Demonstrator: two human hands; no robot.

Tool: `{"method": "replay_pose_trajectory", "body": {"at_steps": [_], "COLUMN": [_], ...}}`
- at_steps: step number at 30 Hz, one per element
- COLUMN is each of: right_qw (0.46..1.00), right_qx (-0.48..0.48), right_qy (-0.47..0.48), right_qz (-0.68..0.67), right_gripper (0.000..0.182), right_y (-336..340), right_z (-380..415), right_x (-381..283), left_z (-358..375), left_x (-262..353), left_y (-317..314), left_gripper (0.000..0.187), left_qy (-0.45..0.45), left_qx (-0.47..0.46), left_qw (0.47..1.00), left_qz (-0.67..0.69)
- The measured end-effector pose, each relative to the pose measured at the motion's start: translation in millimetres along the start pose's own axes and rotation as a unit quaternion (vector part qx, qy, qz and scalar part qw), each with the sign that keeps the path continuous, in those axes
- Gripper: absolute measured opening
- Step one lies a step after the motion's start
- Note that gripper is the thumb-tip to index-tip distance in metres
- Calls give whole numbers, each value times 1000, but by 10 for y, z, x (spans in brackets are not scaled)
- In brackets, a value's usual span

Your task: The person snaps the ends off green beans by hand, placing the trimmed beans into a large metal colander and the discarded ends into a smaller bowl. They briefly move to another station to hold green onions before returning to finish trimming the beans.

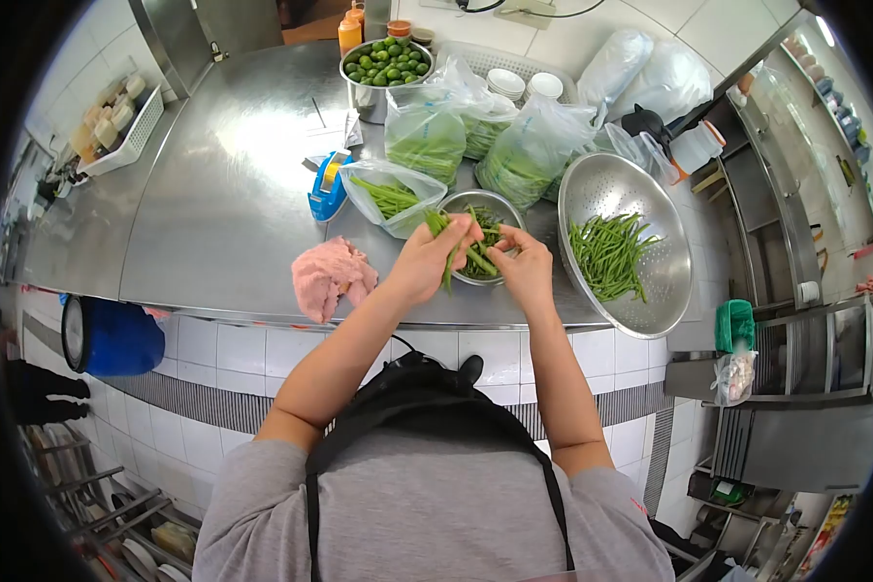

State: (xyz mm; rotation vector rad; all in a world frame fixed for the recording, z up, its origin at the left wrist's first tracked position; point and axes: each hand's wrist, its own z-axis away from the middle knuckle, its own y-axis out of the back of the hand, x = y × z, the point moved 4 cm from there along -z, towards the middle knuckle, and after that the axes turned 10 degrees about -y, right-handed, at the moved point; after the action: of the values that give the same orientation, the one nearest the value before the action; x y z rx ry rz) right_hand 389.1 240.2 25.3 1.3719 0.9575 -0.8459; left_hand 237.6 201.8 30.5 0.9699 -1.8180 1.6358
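A bunch of green beans is wrapped in the fingers of my left hand, above the front part of the steel counter. My right hand faces it, thumb and fingertips pinched together at the end of a green bean; the exact contact is too small to see clearly. Below both hands stands a small metal bowl holding green bits and pieces, partly hidden by my fingers. To the right, a large steel colander holds a heap of green beans. An opened plastic bag of beans lies behind my left hand.
Several tied plastic bags of greens stand behind the bowl. A pot of limes, a blue tape dispenser and a pink cloth are on the steel counter. A blue drum stands on the floor at left.
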Motion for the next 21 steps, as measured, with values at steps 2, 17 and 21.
{"method": "replay_pose_trajectory", "body": {"at_steps": [2,17,21], "right_qw": [997,954,927], "right_qx": [24,-224,-232], "right_qy": [64,139,231], "right_qz": [47,143,182], "right_gripper": [15,11,11], "right_y": [37,50,84], "right_z": [-96,-249,-173], "right_x": [-68,-605,-555], "left_z": [35,-271,-331], "left_x": [-41,-86,-144], "left_y": [-26,-50,7], "left_gripper": [25,22,22], "left_qy": [104,340,374], "left_qx": [-118,-215,-239], "left_qw": [987,904,882], "left_qz": [-17,-142,-159]}}
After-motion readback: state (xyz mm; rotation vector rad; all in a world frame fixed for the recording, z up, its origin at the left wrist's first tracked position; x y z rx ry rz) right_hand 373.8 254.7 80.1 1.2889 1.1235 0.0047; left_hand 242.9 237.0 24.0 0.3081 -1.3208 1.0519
